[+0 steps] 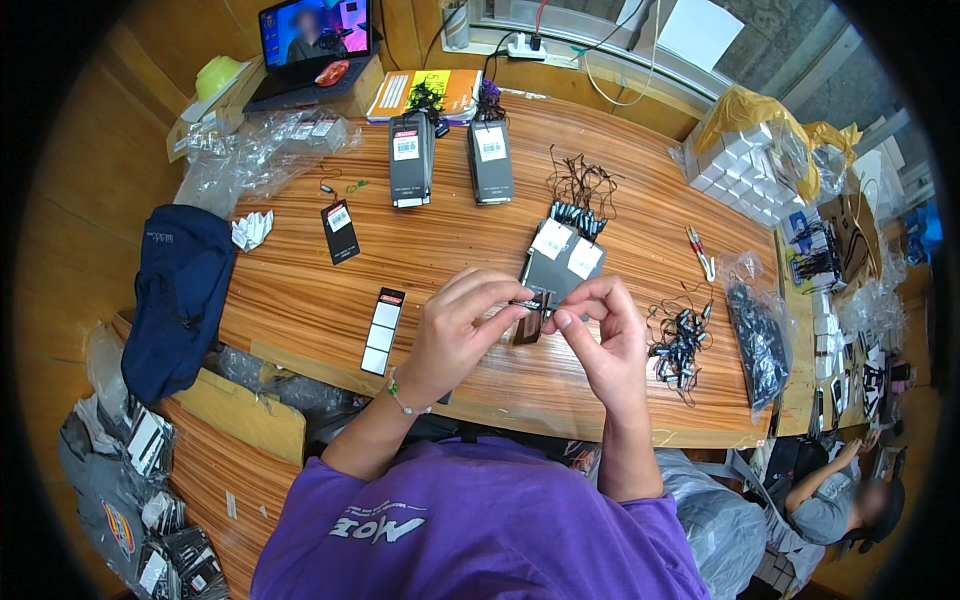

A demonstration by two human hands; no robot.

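Between the fingertips of both my hands, near the table's front edge, is a small dark flat piece (527, 332) with a black strip across its top. My left hand (462, 325) pinches its left side, and my right hand (610, 335) pinches from the right with thumb and forefinger. The fingers partly cover it, so its exact kind does not show. Just beyond the hands lies a stack of dark grey hang tags (560, 262) with white stickers and black cords. A strip of white labels (383, 330) on black backing rests left of my left hand.
Two tag stacks (410, 165) stand at the back; a single black tag (340, 235) lies left. Loose black cords (680, 345) and a plastic bag of black cords (757, 340) lie right, near red-handled snips (700, 252). White boxes (745, 170) fill the back right corner. Another person (835, 500) sits lower right.
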